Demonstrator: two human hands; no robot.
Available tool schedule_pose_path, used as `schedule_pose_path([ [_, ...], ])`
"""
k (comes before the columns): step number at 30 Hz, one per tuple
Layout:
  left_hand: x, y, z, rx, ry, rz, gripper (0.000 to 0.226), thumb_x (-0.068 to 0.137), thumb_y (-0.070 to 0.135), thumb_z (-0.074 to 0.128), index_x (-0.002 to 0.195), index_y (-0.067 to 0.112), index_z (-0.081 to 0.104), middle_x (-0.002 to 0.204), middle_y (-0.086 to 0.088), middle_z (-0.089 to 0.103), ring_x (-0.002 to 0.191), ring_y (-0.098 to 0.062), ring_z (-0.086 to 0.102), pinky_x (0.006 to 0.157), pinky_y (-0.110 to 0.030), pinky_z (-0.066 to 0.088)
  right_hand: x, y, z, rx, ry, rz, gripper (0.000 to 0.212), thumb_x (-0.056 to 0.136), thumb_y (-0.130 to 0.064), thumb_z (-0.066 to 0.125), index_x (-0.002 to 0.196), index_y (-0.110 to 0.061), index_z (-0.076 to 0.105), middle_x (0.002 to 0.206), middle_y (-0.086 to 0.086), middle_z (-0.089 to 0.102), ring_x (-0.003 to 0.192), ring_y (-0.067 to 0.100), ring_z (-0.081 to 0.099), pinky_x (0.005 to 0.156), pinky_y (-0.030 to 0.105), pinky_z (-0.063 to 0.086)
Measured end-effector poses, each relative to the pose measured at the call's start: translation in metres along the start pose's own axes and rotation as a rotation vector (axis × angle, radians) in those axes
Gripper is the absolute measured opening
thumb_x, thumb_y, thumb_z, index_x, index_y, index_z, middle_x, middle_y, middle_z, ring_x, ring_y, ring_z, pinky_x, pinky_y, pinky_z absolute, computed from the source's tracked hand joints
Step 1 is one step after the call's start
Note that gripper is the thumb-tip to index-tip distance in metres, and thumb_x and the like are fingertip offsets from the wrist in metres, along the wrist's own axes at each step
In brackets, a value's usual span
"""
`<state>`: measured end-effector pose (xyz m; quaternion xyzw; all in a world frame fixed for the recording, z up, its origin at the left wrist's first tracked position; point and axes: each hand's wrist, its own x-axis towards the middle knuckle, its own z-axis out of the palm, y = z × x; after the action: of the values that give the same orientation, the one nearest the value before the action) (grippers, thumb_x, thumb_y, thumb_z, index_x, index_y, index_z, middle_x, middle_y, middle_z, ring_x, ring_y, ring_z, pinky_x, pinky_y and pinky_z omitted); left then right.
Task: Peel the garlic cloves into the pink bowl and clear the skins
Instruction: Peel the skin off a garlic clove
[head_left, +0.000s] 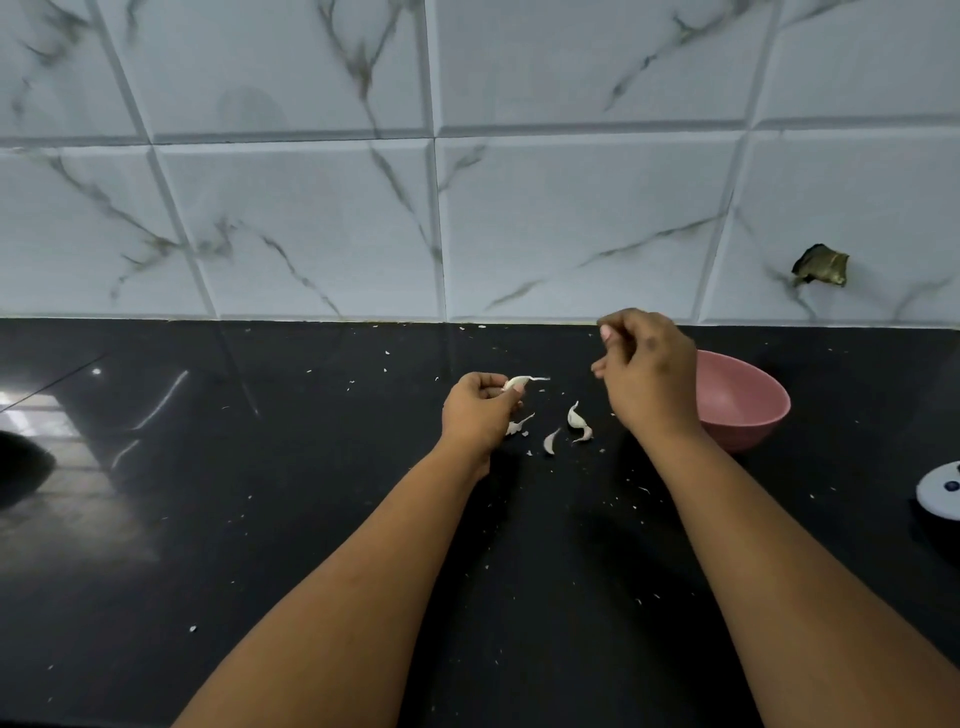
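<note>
- Head view: left hand (480, 413) pinches a garlic clove (517, 383) at its fingertips, a thin strip of skin trailing off towards the right hand.
- Right hand (647, 371) is raised, well apart from the left, fingers curled — whether they hold a scrap of skin, I cannot tell.
- Pink bowl (748, 410) sits just behind and to the right of the right hand, partly hidden by it.
- Loose cloves (574, 418) lie on the black counter (260, 519) between the two hands — skin flecks scattered around.
</note>
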<state>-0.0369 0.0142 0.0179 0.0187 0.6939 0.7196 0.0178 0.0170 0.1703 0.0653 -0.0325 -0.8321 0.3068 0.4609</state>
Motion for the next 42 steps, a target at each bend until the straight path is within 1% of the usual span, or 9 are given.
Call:
schedule_pose_path([
  [4,-0.004,0.0,0.0,0.017,-0.009,0.025,0.025,0.08,0.023,0.08,0.093,0.012,0.062,0.078,-0.001,0.068,0.071,-0.01,0.067,0.071,-0.032,0.056,-0.009,-0.006,0.009,0.11,-0.013,-0.005,0.009,0.09,-0.007,0.059,0.093,-0.008,0.068,0.09,0.01,0.063,0.066,0.017,0.064,0.069,0.033,0.055],
  [8,-0.007,0.002,0.002,-0.053,-0.05,0.059,0.014,0.083,0.016,0.076,0.089,0.007,0.067,0.076,-0.004,0.071,0.07,-0.012,0.069,0.071,-0.029,0.057,-0.023,-0.008,0.025,0.051,-0.24,-0.007,0.017,0.091,-0.013,0.062,0.105,-0.011,0.07,0.101,0.005,0.062,0.084,0.011,0.055,0.074,0.014,0.038],
  [11,-0.007,0.002,0.001,-0.074,-0.08,0.093,0.004,0.088,0.011,0.069,0.089,0.007,0.07,0.083,-0.008,0.074,0.079,-0.016,0.071,0.076,-0.029,0.057,-0.029,-0.01,0.029,0.101,-0.347,0.084,0.015,0.089,-0.017,0.067,0.102,-0.016,0.072,0.092,-0.005,0.065,0.077,0.005,0.058,0.068,0.002,0.039],
  [14,-0.009,0.004,0.002,-0.109,-0.129,0.101,0.009,0.092,0.008,0.063,0.094,0.005,0.071,0.091,-0.013,0.074,0.087,-0.019,0.072,0.08,-0.028,0.057,-0.028,-0.007,0.031,0.21,-0.321,0.207,0.006,0.084,-0.017,0.073,0.089,-0.02,0.074,0.078,-0.009,0.07,0.071,0.003,0.065,0.069,0.014,0.05],
  [18,-0.013,0.008,0.007,-0.161,-0.18,0.064,0.018,0.098,0.01,0.054,0.101,0.002,0.069,0.099,-0.018,0.072,0.093,-0.027,0.069,0.087,-0.032,0.056,-0.026,-0.005,0.033,0.317,-0.259,0.352,0.016,0.088,-0.012,0.066,0.088,-0.028,0.07,0.085,0.0,0.073,0.075,0.014,0.071,0.073,0.03,0.057],
  [23,-0.016,0.005,0.004,0.068,-0.185,0.189,0.023,0.085,0.031,0.074,0.102,0.017,0.069,0.093,-0.004,0.073,0.084,-0.018,0.069,0.079,-0.035,0.058,-0.025,-0.004,0.032,0.326,-0.277,0.412,0.016,0.089,-0.015,0.064,0.085,-0.028,0.072,0.088,-0.004,0.073,0.083,0.013,0.07,0.079,0.031,0.057],
  [27,-0.015,0.006,0.0,0.118,-0.164,0.234,0.016,0.081,0.024,0.078,0.09,0.013,0.071,0.081,-0.008,0.073,0.071,-0.016,0.067,0.076,-0.041,0.059,-0.027,-0.005,0.033,0.454,-0.324,0.521,0.011,0.09,-0.012,0.065,0.086,-0.018,0.073,0.089,0.001,0.073,0.081,0.011,0.071,0.077,0.024,0.058],
  [34,-0.014,0.007,-0.003,0.162,-0.188,0.23,0.007,0.083,0.009,0.075,0.086,0.006,0.069,0.079,-0.012,0.074,0.075,-0.024,0.073,0.079,-0.043,0.06,-0.027,-0.011,0.027,0.646,-0.375,0.6,0.007,0.089,-0.002,0.065,0.089,-0.006,0.07,0.079,0.006,0.07,0.069,0.007,0.065,0.06,0.009,0.049],
  [42,-0.011,0.013,-0.007,0.06,-0.268,0.209,0.004,0.088,0.0,0.067,0.085,0.002,0.07,0.076,-0.009,0.073,0.068,-0.014,0.071,0.066,-0.021,0.055,-0.024,-0.011,0.027,0.672,-0.384,0.631,0.008,0.088,0.001,0.064,0.087,-0.005,0.07,0.078,0.008,0.071,0.064,0.006,0.066,0.061,0.011,0.052],
])
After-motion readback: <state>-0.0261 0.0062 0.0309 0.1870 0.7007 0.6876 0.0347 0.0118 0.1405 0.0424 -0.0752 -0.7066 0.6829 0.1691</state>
